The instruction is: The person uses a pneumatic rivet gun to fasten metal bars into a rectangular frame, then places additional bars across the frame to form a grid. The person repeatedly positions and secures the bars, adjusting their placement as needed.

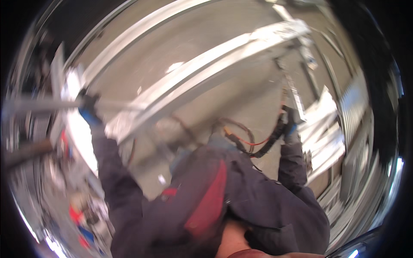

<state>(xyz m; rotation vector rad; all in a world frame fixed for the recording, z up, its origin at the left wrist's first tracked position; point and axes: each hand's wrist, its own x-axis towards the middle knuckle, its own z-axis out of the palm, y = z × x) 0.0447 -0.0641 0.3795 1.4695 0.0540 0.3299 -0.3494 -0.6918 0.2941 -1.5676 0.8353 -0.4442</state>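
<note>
My left hand [89, 107], in a dark glove with a blue cuff, is raised at the left. Its fingers seem closed round a long grey metal bar [43, 105], blurred by motion. My right hand [292, 119], gloved likewise, is at the right with its fingers bent round the upper end of a thick black hose [272, 139]. From there the hose curves down to the floor beside my legs. A slim dark piece reaches up from that hand; blur hides its kind. Between and beyond my hands lies a long pale metal beam [202, 64], part of a frame.
A second pale beam [142, 28] runs along the far side. Orange and dark cables [245, 129] loop on the grey floor [180, 107] by my feet. Stacked bright metal profiles [322, 137] stand at the right. Blurred red and blue items [81, 223] lie at the lower left.
</note>
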